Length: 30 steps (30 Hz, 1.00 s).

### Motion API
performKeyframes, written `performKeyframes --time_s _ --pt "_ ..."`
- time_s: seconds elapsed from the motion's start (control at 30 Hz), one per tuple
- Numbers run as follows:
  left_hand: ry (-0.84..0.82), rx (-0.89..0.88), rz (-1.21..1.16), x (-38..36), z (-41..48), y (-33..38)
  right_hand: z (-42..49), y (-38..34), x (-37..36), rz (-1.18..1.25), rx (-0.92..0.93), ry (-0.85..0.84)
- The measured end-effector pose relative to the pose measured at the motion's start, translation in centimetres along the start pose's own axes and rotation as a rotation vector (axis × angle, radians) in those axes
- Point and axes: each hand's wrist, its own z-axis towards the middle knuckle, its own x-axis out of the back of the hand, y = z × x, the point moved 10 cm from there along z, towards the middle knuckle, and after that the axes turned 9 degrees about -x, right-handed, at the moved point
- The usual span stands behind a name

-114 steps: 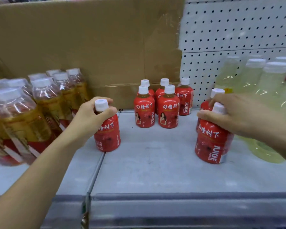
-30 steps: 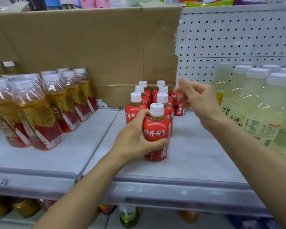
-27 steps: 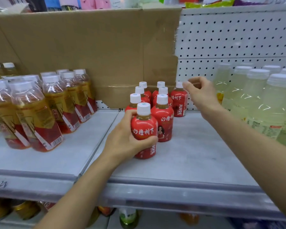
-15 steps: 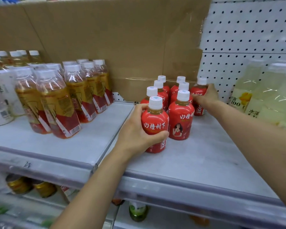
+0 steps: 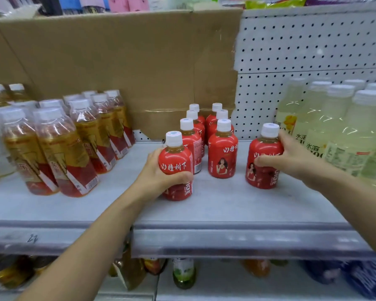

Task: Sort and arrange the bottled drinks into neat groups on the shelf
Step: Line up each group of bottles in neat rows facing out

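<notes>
Several small red juice bottles with white caps stand in two rows on the grey shelf (image 5: 215,205). My left hand (image 5: 159,179) grips the front bottle of the left row (image 5: 175,157), which stands on the shelf. My right hand (image 5: 291,159) grips another red bottle (image 5: 264,148) standing apart to the right of the rows. The front bottle of the right row (image 5: 222,153) stands free between the two held ones.
Amber tea bottles (image 5: 59,146) crowd the shelf's left part. Pale yellow drink bottles (image 5: 339,127) fill the right. Cardboard (image 5: 122,66) and a white pegboard (image 5: 313,48) back the shelf. More bottles sit on the shelf below (image 5: 183,272).
My right hand took the red bottle at the back right of the group and brought it forward to the right. My left hand keeps holding the front-left bottle.
</notes>
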Motion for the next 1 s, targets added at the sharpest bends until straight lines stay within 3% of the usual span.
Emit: performKeyframes --time_s 0.27,0.43,0.53,0.63,0.7,1.0 --pt "0.048 0.059 -0.114 0.0 -0.4 -1.3 -4.7 -1.9 -3.1 0.01 0.077 -0.149" --pt "0.085 0.063 -0.117 0.3 -0.5 -1.7 -4.9 -10.1 -1.5 -0.146 0.404 0.208" --pt "0.084 0.042 -0.133 0.1 -0.7 -1.3 -3.4 -15.5 -5.6 -0.476 0.536 0.152" --pt "0.078 0.032 -0.15 0.1 -0.9 -1.0 0.2 -16.2 -10.7 -0.779 0.456 0.001" --pt "0.068 0.039 -0.16 0.0 -0.9 -1.1 2.2 -16.0 -12.2 -0.862 0.428 -0.01" --pt "0.008 0.092 -0.116 -0.2 -0.5 -1.6 2.0 -15.5 -10.4 -0.776 0.457 -0.087"
